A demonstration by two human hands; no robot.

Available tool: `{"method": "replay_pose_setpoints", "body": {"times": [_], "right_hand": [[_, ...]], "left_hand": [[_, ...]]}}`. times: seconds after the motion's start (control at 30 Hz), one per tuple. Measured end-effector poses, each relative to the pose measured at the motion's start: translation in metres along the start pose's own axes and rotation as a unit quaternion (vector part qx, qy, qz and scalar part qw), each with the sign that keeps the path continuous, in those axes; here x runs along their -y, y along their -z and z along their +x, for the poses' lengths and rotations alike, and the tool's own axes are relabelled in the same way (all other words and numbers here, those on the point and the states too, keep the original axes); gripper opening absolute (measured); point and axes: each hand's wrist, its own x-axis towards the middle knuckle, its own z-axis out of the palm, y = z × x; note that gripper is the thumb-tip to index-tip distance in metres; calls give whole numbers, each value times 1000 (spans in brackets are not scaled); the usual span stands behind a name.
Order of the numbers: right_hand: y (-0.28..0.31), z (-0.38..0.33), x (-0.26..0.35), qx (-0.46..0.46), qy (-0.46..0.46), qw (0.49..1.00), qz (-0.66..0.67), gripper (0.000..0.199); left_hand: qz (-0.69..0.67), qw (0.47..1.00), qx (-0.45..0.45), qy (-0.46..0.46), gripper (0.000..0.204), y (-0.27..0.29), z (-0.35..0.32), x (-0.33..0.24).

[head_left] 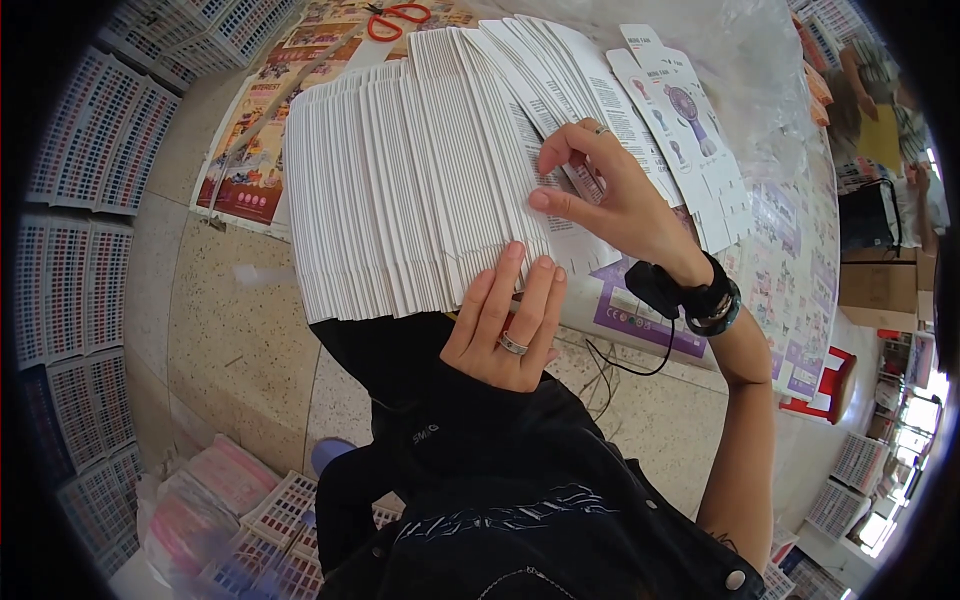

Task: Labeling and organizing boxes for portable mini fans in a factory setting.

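A long row of flattened white cardboard boxes (pixel 380 190) lies overlapped on the table, edges facing up. My left hand (pixel 508 325) rests at the row's near edge, fingers stretched out against the box ends, a ring on one finger. Above the right part of the row is my right hand (pixel 625 205), its thumb and curled forefinger apart and nothing visible between them. The thumb tip is close to the box edges; whether it touches them I cannot tell. Flattened boxes printed with a purple handheld fan (pixel 690 115) lie fanned out beyond that hand.
Red-handled scissors (pixel 398 18) lie at the far edge. Clear plastic film (pixel 745 60) covers the far right. A black device (pixel 655 288) with a cable hangs at my right wrist. Stacked trays of small coloured items (pixel 85 130) line the left side. A red stool (pixel 828 385) stands right.
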Motion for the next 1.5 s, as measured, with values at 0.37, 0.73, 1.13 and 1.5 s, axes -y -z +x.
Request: {"method": "replay_pose_setpoints", "body": {"times": [0.37, 0.73, 1.13, 1.5], "right_hand": [[1, 1, -3, 26, 0, 1000, 12, 28], [-2, 1, 0, 7, -4, 1000, -3, 33], [-3, 0, -9, 7, 13, 1000, -11, 33], [-4, 4, 3, -2, 0, 999, -42, 33]], "left_hand": [[-45, 999, -8, 22, 82, -2, -3, 1], [-47, 998, 31, 16, 88, 9, 1, 1], [-104, 993, 47, 38, 88, 17, -2, 3], [-69, 996, 42, 26, 91, 10, -5, 1]]}}
